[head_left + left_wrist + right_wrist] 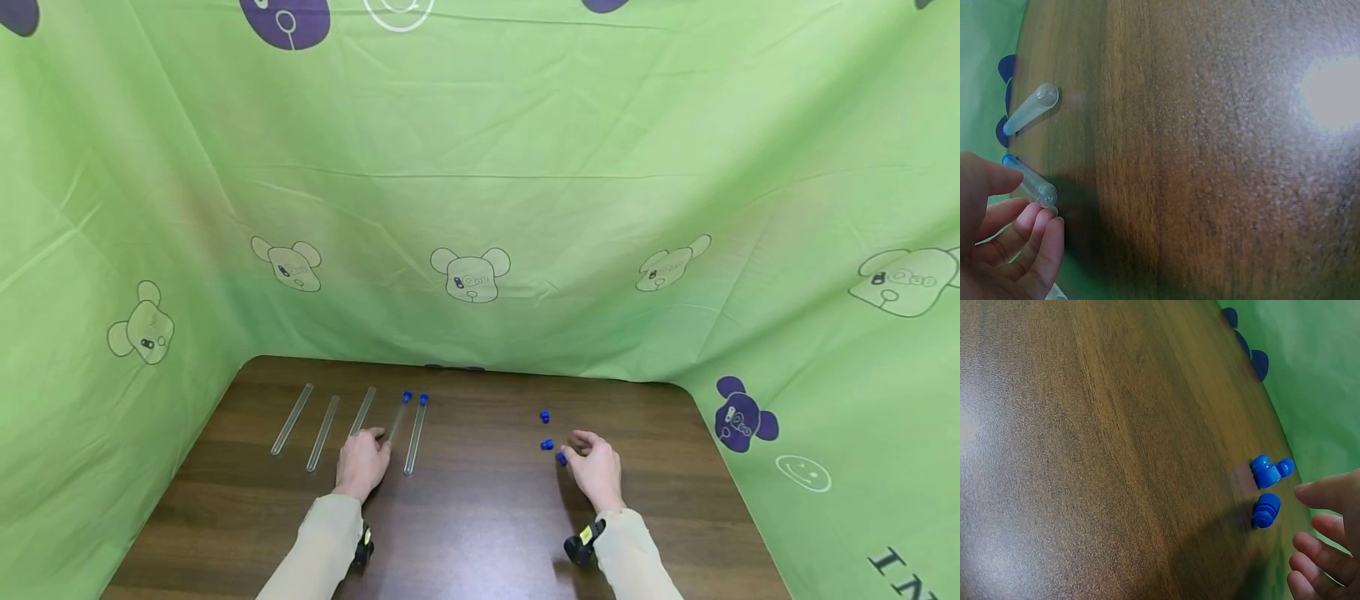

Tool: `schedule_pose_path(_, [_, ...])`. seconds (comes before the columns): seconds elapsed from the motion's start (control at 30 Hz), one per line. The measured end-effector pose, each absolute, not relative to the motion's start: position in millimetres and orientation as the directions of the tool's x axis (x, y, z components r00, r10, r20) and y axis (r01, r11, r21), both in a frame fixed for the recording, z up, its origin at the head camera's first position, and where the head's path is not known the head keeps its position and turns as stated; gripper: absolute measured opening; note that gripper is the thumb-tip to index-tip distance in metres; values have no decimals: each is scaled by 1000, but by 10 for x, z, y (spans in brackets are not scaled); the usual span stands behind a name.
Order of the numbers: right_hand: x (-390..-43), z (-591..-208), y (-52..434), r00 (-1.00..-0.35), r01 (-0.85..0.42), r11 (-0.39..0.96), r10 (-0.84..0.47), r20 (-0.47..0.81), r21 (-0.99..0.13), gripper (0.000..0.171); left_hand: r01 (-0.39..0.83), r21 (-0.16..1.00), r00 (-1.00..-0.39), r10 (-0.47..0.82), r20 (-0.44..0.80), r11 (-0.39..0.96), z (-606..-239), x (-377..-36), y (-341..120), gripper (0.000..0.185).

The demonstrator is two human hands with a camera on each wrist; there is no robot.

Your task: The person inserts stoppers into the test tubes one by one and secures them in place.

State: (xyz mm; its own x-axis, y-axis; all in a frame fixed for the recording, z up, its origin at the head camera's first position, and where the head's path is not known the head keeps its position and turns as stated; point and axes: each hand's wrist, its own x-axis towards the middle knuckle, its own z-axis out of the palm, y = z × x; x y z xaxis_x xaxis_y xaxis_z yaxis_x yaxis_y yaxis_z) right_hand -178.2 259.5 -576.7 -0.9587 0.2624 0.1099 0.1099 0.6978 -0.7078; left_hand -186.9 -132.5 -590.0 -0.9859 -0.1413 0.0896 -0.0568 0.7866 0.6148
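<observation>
- My left hand (363,462) is at the rounded near end of a stoppered test tube (397,423); thumb and fingers are bent about it, but I cannot tell if they really pinch it or only touch.
- This tube lies on the wooden table (480,500), beside a second stoppered tube (416,437); the blue ends of both point away from me.
- To the left are three unstoppered test tubes (322,433), lying apart from each other.
- My right hand (597,471) holds nothing: its fingers are loosely bent, the thumb apart, just beside the nearest of three loose blue stoppers (561,458).
- I think my left fingers should stay gentle, because a round tube may roll against its neighbour.
- With the right, I would pinch the stopper by its wider part, keep the narrow part free, and avoid pushing the other two near it.
</observation>
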Motion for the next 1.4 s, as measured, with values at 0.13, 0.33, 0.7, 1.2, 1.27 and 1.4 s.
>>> schedule_pose_path(0.13, [-1776,-5786,2600,-957,107,699,265,117,-707,40,-58,621,-986,-142,87,781,-5907,-1859,-1322,31])
schedule_pose_path(0.33, [-1772,-5811,2613,-953,101,702,271,133,-705,40,-57,629,-985,-148,92,776,-5935,-1852,-1320,31])
schedule_pose_path(0.7, [-1770,-5828,2640,-956,118,697,273,110,-708,41,-51,629,-984,-146,100,776,-5937,-1845,-1314,31])
schedule_pose_path(1.2, [-1779,-5819,2657,-957,100,722,258,132,-684,39,-59,632,-986,-144,84,773,-5919,-1835,-1313,31])
schedule_pose_path(1.27, [-1784,-5810,2660,-960,103,727,251,123,-679,39,-58,634,-986,-145,86,771,-5920,-1836,-1311,31])
schedule_pose_path(1.4, [-1786,-5785,2653,-969,110,732,229,91,-673,38,-49,631,-984,-146,104,774,-5919,-1843,-1307,30])
